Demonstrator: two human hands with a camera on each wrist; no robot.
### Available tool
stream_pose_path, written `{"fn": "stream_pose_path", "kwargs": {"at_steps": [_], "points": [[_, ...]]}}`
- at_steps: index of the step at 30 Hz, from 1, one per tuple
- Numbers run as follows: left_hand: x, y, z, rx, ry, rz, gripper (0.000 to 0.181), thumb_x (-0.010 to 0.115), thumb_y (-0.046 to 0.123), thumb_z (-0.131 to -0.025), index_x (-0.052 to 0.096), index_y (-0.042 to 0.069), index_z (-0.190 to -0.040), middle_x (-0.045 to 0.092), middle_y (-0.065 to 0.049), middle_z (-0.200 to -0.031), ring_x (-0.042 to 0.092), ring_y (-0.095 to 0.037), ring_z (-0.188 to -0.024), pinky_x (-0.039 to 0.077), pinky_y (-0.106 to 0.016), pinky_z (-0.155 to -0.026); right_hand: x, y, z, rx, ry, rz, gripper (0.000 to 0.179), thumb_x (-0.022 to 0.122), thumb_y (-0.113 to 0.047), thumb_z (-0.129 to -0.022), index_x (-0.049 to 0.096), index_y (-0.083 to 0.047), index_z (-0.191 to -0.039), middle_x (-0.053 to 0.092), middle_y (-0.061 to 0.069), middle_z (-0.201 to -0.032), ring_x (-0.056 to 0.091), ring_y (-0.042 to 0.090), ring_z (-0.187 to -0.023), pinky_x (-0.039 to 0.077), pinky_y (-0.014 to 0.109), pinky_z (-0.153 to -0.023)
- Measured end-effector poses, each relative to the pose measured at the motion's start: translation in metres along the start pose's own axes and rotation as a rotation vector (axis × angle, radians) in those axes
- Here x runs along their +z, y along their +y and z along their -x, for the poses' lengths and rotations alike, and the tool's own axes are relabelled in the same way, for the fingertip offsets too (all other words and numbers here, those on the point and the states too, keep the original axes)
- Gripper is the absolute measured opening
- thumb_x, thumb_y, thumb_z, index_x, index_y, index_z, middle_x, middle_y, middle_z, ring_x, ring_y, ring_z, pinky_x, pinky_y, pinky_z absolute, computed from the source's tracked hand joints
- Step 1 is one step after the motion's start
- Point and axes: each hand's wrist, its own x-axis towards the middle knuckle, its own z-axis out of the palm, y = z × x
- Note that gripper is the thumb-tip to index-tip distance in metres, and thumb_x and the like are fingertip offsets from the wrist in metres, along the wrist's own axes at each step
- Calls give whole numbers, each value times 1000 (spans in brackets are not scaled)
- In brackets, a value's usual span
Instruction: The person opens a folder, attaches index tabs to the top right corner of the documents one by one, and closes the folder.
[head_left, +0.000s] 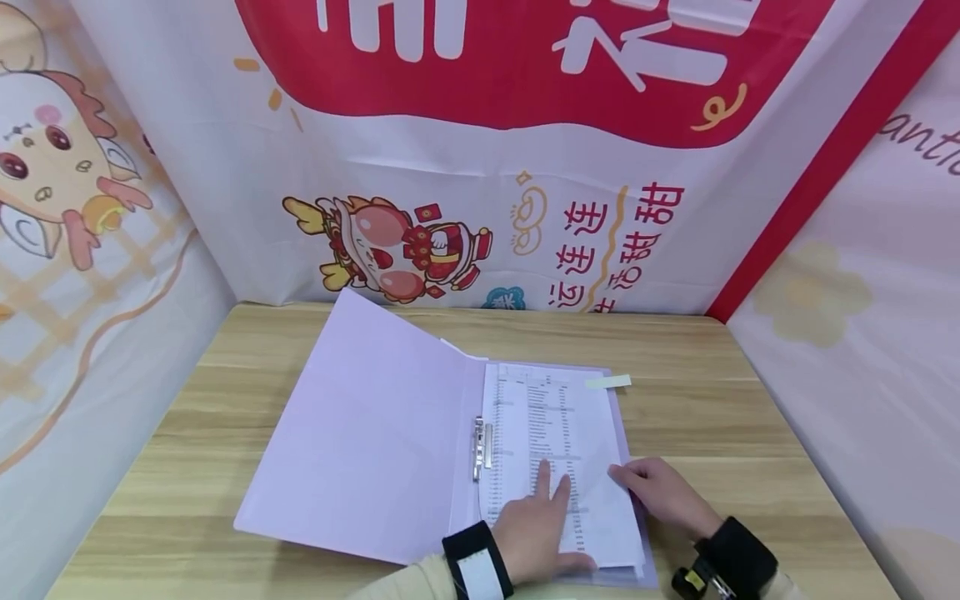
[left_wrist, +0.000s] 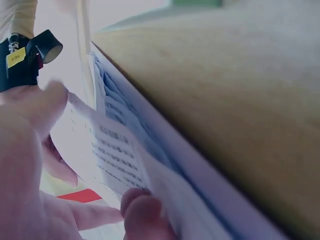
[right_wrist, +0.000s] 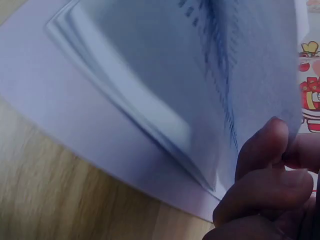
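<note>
The folder is sitting open on the desk, cover leftward; the left hand is resting, spread, on the near half of the papers, whose length is running away from it; the right hand, nearer their right edge, is pinching a sheet.

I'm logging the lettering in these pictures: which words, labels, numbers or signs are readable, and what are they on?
"运连连": back cloth, bottom to top.
"活甜甜": same cloth, alongside.
"ant": right-hand cloth; the rest is uncertain, cut off.
Large white characters, back cloth: cut off, unreadable.
Teal badge: too small.
Printed page: too small or blurred.
Yellow wristband tag: too blurred.
</note>
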Motion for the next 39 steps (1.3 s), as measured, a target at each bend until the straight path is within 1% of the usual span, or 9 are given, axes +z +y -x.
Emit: {"fn": "stream_pose_path", "kwargs": {"at_steps": [4,9,12,16,20,24,29,35,39], "points": [[-2,-4,3,41,-23,-1,118,80,75,-66,40,11,-156,36,-25,-158,71,-26,-86,53,-28,-56,0,0,0,-17,-18,-57,45,50,-39,-107,74,-4,-91,63,1,-74,57,17,-66,39,26,-58],[-5,-1,6,53,-35,-9,100,83,63,-73,46,15,-154,44,-20,-154,69,-28,-110,59,-35,-70,0,-3,0,15,-30,-143,48,47,-42,-107,74,-4,-94,59,-1,-69,52,14,-60,37,24,-53],[-9,0,11,97,-12,-11,80,82,51,-80,55,15,-147,56,-16,-143,69,-24,-108,60,-37,-76,0,-6,0,34,-19,-224,49,41,-41,-109,66,-5,-87,53,-1,-65,45,14,-55,33,23,-49],[-15,-2,18,166,47,19,54,78,28,-86,64,12,-135,68,-6,-125,69,-15,-103,58,-30,-76,0,-10,-2,16,-10,-314,44,30,-31,-109,56,-6,-84,55,1,-68,44,13,-55,31,22,-47],[-20,-6,24,143,33,105,49,71,11,-88,62,11,-136,70,-3,-124,68,-12,-109,57,-28,-81,4,-12,-8,-10,20,-343,37,31,-21,-106,57,-4,-86,55,2,-68,42,13,-54,30,22,-46],[-23,-8,28,85,16,168,55,67,7,-89,56,9,-143,67,-5,-132,66,-13,-115,56,-30,-90,14,-18,-19,-35,68,-300,27,40,-13,-101,61,-2,-89,55,3,-67,41,14,-53,29,23,-47],[-29,-11,37,84,71,235,60,62,3,-89,50,6,-148,60,-8,-142,60,-15,-125,53,-32,-98,26,-32,-36,-116,119,-135,15,50,-9,-97,63,0,-95,58,3,-69,50,14,-59,37,24,-56],[-39,-17,51,90,122,371,62,57,2,-89,46,1,-150,56,-11,-146,55,-15,-130,49,-36,-104,36,-52,-55,-192,184,-36,25,58,-11,-97,67,2,-115,68,6,-94,61,19,-84,46,32,-76],[-43,-25,64,102,188,418,61,57,2,-89,46,-2,-149,58,-14,-143,57,-19,-127,51,-38,-102,45,-68,-63,-270,189,-3,22,61,-11,-96,69,0,-114,72,10,-103,63,21,-91,50,37,-82]]}}
